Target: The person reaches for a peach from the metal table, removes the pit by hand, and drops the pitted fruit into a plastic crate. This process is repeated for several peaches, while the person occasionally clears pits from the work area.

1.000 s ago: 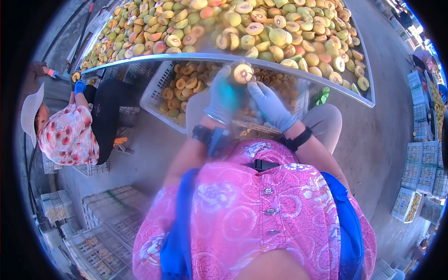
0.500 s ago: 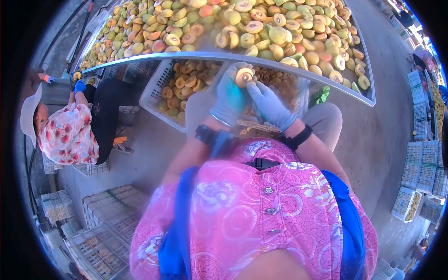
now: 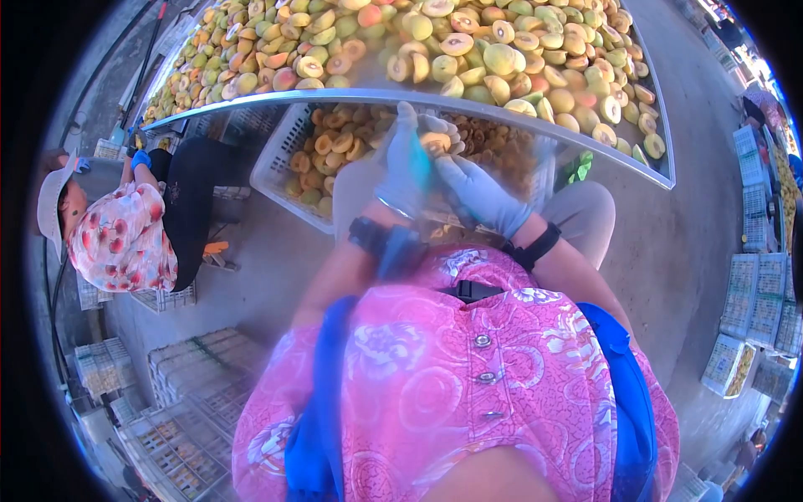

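Note:
My left hand [image 3: 407, 167], in a pale glove with a teal patch, holds a cut peach half [image 3: 435, 145] with its cut face up. My right hand [image 3: 487, 194], also gloved, is closed at the lower right edge of that half. Its fingers are curled, and whatever they pinch is too small or hidden to make out. Both hands are above a white crate [image 3: 272, 171] of hollowed peach halves and a second crate [image 3: 545, 176] of brown pieces. Beyond them stands a metal-edged table [image 3: 368, 99] heaped with peach halves [image 3: 500, 58].
At the left, a person [image 3: 125, 234] in a hat and patterned top sits at the same table. Stacked crates [image 3: 188, 368] stand at lower left, with more crates [image 3: 751, 284] along the right. A green scrap [image 3: 579, 167] lies near my right knee.
The peach half has tipped and dropped slightly, so its cut face shows less. My left thumb or finger has lifted away from it. The right hand has shifted slightly lower.

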The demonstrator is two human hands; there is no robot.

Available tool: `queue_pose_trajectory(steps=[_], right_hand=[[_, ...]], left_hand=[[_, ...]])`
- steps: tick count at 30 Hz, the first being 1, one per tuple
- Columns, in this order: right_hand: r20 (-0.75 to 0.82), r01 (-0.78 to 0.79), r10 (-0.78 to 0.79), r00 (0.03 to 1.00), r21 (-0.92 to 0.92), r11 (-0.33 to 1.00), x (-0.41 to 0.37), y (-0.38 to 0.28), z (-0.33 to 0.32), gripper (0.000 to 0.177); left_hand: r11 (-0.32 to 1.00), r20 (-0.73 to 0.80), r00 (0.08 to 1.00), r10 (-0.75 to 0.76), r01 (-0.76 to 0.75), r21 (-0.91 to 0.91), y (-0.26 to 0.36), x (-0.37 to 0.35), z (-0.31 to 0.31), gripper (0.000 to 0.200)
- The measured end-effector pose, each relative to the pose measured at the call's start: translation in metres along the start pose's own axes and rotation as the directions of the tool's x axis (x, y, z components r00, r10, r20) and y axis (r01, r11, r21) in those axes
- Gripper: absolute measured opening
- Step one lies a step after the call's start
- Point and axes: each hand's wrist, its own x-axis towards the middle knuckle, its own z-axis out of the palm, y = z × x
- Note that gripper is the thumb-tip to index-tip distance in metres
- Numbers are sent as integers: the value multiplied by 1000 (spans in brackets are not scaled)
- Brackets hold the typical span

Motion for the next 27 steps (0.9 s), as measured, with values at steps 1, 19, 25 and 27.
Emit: queue_pose_trajectory(steps=[1,19,25,27], right_hand=[[0,-1,1,1000,2,1000,0,-1,0,43],[154,-105,74,985,202,974,-6,2,-7,38],[165,-147,82,983,429,891,-16,-11,0,39],[290,-215,83,953,457,863,-9,3,-9,39]], left_hand=[[999,9,1000,16,-16,45,-3,3,-3,54],[988,73,994,82,-91,121,-3,-10,5,58],[971,181,983,-21,-23,238,8,-2,-3,56],[969,219,976,-14,-41,244,6,-1,-4,56]])
